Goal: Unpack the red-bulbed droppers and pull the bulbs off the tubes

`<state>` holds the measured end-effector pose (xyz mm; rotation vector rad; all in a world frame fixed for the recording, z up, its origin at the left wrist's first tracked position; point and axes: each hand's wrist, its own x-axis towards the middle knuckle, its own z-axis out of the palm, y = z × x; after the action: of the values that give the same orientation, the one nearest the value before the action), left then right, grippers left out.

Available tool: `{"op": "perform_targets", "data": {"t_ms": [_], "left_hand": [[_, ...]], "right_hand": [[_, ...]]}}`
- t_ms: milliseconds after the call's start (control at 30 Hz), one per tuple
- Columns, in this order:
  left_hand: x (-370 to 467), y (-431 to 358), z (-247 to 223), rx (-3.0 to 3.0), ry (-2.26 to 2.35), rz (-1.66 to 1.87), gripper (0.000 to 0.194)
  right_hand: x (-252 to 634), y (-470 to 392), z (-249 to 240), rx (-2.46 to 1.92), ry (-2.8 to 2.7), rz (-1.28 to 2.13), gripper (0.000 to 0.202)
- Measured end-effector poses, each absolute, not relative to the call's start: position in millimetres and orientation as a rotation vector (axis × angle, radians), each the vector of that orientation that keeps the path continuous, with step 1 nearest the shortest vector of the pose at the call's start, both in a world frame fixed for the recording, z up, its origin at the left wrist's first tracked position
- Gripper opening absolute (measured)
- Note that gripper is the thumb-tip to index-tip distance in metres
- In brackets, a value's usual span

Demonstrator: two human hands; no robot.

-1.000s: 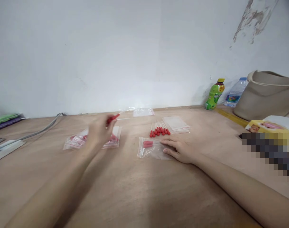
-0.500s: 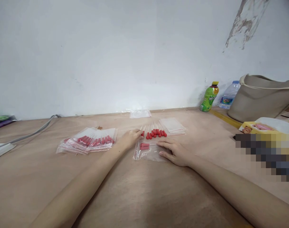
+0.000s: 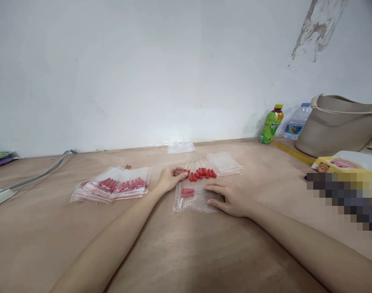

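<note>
In the middle of the frame, the left hand [image 3: 171,179] has its thumb and fingers at the left end of a row of slim pale sticks with rounded red ends [image 3: 202,173]. I cannot tell whether it pinches one stick or only touches it. The right hand [image 3: 231,198] is unclenched, its fingers laid loosely over a clear flat plastic bag [image 3: 201,205], just below the row; two red ends show inside this bag.

The sticks lie close together, so a sideways push by the left fingers could roll or cross several of them. The thin bag could wrinkle or slide, if the right hand presses unevenly or lifts. Its mouth I cannot make out.

At the left of the frame, a fanned pile of clear bags with red ends inside [image 3: 112,185] lies near the left forearm, which could brush it in swinging outward. A stack of whitish flat plastic bags [image 3: 225,163] limits movement just behind the row's right side. Farther back, the pale wall [image 3: 127,81] closes the table. The brown tabletop [image 3: 186,252] offers the widest room at lower middle, between the forearms.
</note>
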<state>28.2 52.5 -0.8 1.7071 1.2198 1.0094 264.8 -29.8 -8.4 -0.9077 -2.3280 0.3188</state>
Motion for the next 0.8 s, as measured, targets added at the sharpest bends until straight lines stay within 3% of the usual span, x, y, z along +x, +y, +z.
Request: {"op": "perform_targets", "data": {"t_ms": [233, 533, 800], "left_hand": [[31.5, 50.9, -2.0, 1.527, 1.317, 0.968, 0.043], [25.3, 51.6, -3.4, 1.715, 1.438, 0.992, 0.037], [10.1, 9.4, -5.7, 1.84, 1.488, 1.315, 0.028]], "right_hand": [[265.7, -29.2, -8.9, -0.925, -2.346, 0.304, 0.039], [267.6, -27.8, -9.2, -0.928, -2.36, 0.323, 0.039], [269.6, -27.8, -8.1, -0.934, -2.381, 0.357, 0.04]]}}
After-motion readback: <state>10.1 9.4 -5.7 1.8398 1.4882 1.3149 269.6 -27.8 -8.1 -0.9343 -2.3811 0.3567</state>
